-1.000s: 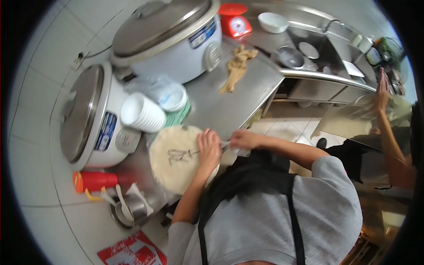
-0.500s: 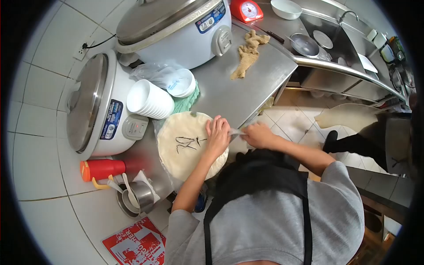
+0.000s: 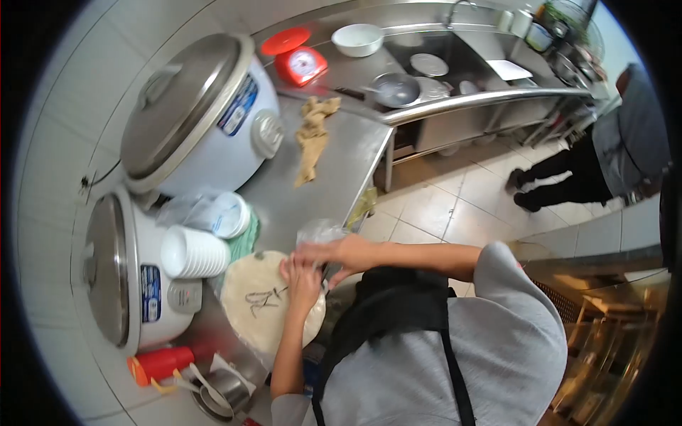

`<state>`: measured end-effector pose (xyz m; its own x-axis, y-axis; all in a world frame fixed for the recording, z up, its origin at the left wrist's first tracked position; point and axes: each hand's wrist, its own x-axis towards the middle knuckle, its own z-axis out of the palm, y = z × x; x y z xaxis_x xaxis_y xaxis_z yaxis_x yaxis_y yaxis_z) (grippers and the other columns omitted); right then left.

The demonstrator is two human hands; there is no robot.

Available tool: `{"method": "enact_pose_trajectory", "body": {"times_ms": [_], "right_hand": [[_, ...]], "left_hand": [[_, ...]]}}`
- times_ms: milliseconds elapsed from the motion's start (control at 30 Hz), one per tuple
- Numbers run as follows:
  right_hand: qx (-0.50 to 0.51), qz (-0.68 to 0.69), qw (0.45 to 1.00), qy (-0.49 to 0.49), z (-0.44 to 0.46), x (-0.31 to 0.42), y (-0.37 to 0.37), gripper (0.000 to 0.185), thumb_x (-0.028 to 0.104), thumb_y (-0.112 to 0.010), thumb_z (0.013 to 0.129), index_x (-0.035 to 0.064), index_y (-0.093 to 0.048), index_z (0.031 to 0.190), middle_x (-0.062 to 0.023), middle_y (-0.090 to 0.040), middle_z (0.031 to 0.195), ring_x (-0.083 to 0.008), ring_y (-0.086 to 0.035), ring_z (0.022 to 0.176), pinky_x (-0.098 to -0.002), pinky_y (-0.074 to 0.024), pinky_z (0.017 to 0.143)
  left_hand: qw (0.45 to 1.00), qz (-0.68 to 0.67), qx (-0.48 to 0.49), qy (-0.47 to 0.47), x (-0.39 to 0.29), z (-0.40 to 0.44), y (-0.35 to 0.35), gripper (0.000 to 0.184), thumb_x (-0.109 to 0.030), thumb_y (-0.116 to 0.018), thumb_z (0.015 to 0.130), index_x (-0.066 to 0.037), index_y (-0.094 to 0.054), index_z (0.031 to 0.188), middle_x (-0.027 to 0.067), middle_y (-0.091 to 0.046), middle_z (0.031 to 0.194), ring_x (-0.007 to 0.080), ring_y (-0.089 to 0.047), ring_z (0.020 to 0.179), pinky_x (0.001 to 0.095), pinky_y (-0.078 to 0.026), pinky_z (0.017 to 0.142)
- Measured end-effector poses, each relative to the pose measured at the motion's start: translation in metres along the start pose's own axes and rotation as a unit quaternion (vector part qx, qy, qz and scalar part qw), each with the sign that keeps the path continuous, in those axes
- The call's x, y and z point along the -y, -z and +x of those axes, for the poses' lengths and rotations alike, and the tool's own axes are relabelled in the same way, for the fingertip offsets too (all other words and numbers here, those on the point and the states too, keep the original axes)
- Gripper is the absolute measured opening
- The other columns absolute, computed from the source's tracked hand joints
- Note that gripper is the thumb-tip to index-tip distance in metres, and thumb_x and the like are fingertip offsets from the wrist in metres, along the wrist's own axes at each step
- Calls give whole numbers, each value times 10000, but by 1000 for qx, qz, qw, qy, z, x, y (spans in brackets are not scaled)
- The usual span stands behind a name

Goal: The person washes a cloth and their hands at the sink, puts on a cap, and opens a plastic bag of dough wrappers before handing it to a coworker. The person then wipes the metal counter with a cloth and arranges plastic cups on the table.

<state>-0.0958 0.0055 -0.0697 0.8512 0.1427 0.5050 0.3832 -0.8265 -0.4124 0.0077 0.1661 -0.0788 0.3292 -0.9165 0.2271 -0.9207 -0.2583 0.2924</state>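
Note:
A round pale disc point(image 3: 250, 312) wrapped in clear film, with dark marks on its top, lies on the steel counter. On its right upper part rests my left hand point(image 3: 303, 284), fingers apart and pressing down. My right hand point(image 3: 341, 254) is at the disc's edge, its fingers stretched out over the fingertips of my left hand. Clear plastic film point(image 3: 321, 231) sticks up just beyond my right hand. Beside the disc are a stack of white cups point(image 3: 195, 252) and a green cloth or bag point(image 3: 246, 240).
Two large rice cookers point(image 3: 213, 135) stand on the left. A brown cloth point(image 3: 311, 142) lies on the steel counter point(image 3: 348, 145), near a red scale point(image 3: 301, 65). Farther back are a white bowl point(image 3: 357, 40) and a sink point(image 3: 455, 53). Another person point(image 3: 604, 149) stands at the right.
My right hand has moved from beside the disc to over my left fingertips. The view has swung toward the sink, and the other person now stands farther away near it.

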Motion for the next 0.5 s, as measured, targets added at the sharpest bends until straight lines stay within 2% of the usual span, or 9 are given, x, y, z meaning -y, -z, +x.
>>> {"method": "enact_pose_trajectory", "body": {"times_ms": [33, 133, 233, 367, 467, 500], "right_hand": [[104, -107, 988, 30, 2, 11, 14, 580, 278, -557, 750, 92, -358, 1262, -128, -542, 950, -206, -612, 690, -317, -477, 512], [132, -150, 978, -64, -4, -9, -6, 266, 219, -507, 761, 87, -518, 992, -87, -533, 813, -243, -605, 622, -363, -472, 483], [148, -159, 971, -98, -15, -14, 12, 114, 199, -467, 780, 104, -498, 834, -81, -535, 800, -229, -607, 637, -381, -463, 479], [165, -72, 971, -156, -31, -12, 17, 186, 273, -459, 799, 117, -552, 842, -93, -556, 777, -263, -603, 669, -394, -468, 519], [174, 33, 957, -231, -24, -1, 26, 249, 318, -443, 823, 108, -576, 833, -103, -574, 782, -285, -595, 689, -397, -471, 546], [193, 74, 942, -265, -23, 2, 27, 254, 322, -437, 833, 107, -572, 819, -107, -575, 773, -285, -592, 687, -393, -470, 544]], "left_hand": [[1000, 5, 5, -10, 0, -1, 2, 223, -138, -556, 741, -19, -506, 923, 105, -458, 1026, 285, -352, 1137, 495, -180, 943], [998, -29, 50, -4, -2, 3, 13, 197, -148, -548, 758, -28, -509, 909, 102, -465, 1028, 286, -353, 1139, 486, -167, 950], [993, -79, 91, 1, 4, 6, 19, 189, -162, -552, 759, -44, -511, 901, 87, -489, 981, 279, -363, 1139, 451, -166, 962], [981, -96, 169, -8, 8, 18, 36, 198, -200, -598, 727, -52, -549, 848, 75, -499, 951, 265, -409, 1088, 398, -224, 936], [957, -162, 236, 42, 10, 36, 58, 195, -210, -653, 674, -62, -595, 787, 74, -500, 917, 250, -445, 1003, 376, -276, 870], [975, -98, 198, -2, 6, 41, 63, 195, -222, -697, 628, -80, -641, 749, 72, -504, 860, 236, -464, 920, 353, -296, 818]]}}
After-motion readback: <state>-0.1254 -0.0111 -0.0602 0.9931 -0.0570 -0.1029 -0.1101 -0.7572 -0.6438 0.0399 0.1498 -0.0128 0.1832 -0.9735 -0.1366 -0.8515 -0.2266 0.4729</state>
